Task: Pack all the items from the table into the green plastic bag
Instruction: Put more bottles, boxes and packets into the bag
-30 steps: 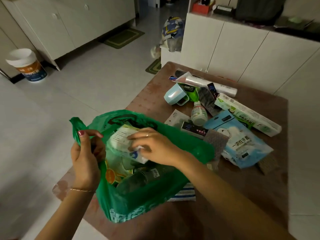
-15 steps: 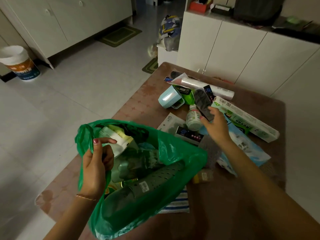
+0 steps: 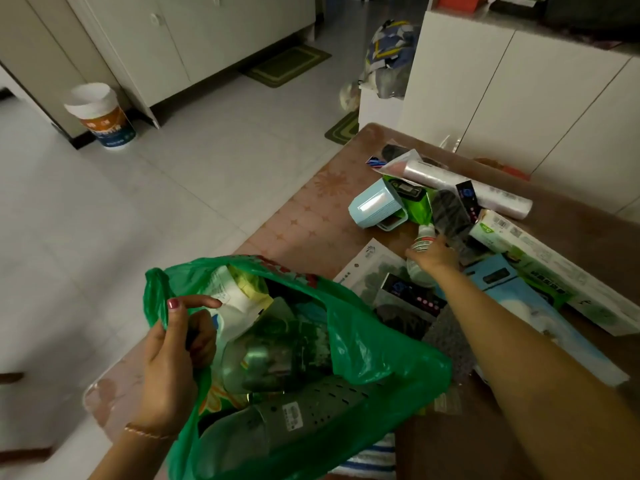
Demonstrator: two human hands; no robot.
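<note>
The green plastic bag [image 3: 374, 362] lies open on the brown table [image 3: 311, 216], holding a white pouch, a dark bottle and several other items. My left hand [image 3: 173, 355] pinches the bag's left rim and holds it up. My right hand [image 3: 433, 254] reaches across the bag and grips a small white bottle [image 3: 424, 237] among the loose items. Around it lie a light blue cup [image 3: 375, 204], a clear roll [image 3: 467, 183], a long white and green box [image 3: 554, 271], a light blue pouch [image 3: 540, 320] and a dark flat box [image 3: 412, 296].
White cabinets [image 3: 519, 98] stand right behind the table's far edge. A white and orange bucket [image 3: 104, 116] sits on the tiled floor at the left. A stuffed sack [image 3: 391, 53] rests on a low white block near the table's far corner. Green mats lie on the floor.
My right hand left the bag, where it dropped the white pouch, reached out to the pile and closed on the small white bottle. My left hand kept its hold on the rim.
</note>
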